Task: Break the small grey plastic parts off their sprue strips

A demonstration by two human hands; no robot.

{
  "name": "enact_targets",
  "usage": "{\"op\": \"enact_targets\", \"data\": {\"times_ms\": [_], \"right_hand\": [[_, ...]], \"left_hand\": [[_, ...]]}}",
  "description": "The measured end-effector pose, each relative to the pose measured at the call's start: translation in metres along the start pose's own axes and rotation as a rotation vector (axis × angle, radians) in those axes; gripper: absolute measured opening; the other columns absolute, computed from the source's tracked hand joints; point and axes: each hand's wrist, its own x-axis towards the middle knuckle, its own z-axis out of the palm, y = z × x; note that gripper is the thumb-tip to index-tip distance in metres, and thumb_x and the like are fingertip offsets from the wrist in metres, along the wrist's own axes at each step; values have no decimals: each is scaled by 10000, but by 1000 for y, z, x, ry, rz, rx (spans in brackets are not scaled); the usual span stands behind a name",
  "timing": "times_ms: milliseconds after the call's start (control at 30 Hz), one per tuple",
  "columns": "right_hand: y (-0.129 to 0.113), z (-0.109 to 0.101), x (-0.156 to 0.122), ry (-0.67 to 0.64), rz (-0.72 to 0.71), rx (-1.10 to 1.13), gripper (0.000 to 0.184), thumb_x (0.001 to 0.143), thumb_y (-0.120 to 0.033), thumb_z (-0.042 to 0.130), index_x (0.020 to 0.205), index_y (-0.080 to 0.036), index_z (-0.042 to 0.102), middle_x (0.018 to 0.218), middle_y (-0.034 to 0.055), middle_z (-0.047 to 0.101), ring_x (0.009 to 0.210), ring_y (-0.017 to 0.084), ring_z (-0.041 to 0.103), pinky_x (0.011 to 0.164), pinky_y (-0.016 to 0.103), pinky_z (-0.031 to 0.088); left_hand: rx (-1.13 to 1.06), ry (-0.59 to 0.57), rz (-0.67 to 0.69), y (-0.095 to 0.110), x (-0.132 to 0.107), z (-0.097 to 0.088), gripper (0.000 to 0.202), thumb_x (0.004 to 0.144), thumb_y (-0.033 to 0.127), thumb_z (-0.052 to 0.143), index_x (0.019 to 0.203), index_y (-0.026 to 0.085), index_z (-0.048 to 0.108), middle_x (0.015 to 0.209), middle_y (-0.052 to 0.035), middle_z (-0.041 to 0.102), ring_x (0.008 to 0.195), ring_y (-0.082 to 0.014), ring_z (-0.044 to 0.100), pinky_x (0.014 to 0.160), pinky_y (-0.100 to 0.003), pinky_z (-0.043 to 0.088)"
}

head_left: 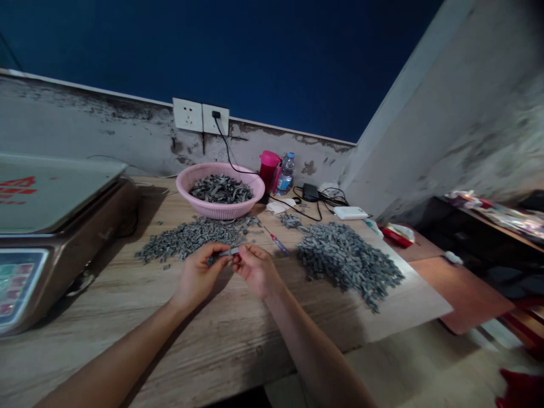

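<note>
My left hand (199, 276) and my right hand (255, 270) meet above the wooden table (238, 317), pinching a small grey piece (229, 252) between their fingers. A red speck (237, 258) shows at my right fingertips, but its nature is unclear. Just behind my left hand lies a loose heap of small grey parts (191, 241). A larger heap of similar parts (346, 262) spreads to the right. A slim red-tipped tool (276, 242) lies between the heaps, near my right hand. A pink plastic basket (221, 211) holds dark grey strips (221, 190).
A large digital platform scale (46, 226) fills the table's left side. Behind the basket stand a red cup (268, 171) and a water bottle (285, 174). Black cables (312, 198) and a white power bank (351, 213) lie nearby. The table's right edge drops off beside the larger heap.
</note>
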Motion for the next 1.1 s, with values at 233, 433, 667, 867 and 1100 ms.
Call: {"op": "enact_targets", "data": {"times_ms": [233,433,667,867,1100], "right_hand": [[-5,2,-2,-98,19,-87,256,630,-278,776,796,-187,604,702,-13,579,601,77,504,583,194,406],[-19,-9,-4,-242,55,-301,272,700,-364,719,752,-193,513,678,-31,528,580,88,495,563,214,386],[-35,-13,-9,-305,146,-547,290,761,-418,637,765,-177,475,663,-4,574,593,112,542,560,228,407],[-31,-9,-6,-167,79,-620,294,685,-377,693,748,-174,489,574,-34,558,510,97,517,502,210,388],[-25,-10,-3,-114,45,-618,307,655,-337,715,756,-175,475,525,-52,549,464,92,508,470,194,369]], "left_hand": [[-459,-73,-130,4,5,4,144,673,229,704,798,173,658,866,-29,610,785,-137,575,728,-250,468],[-539,-163,-108,3,4,5,164,625,226,755,768,178,693,902,-48,585,853,-162,566,780,-271,463],[-397,-193,3,3,3,4,146,668,244,730,779,164,678,853,-59,590,852,-173,554,809,-295,432],[-246,-200,58,3,4,3,120,705,247,693,785,164,659,844,-57,595,838,-169,555,788,-291,431],[-171,-246,26,3,7,-1,77,694,216,686,750,168,664,812,-42,616,801,-159,567,756,-273,421]]}}
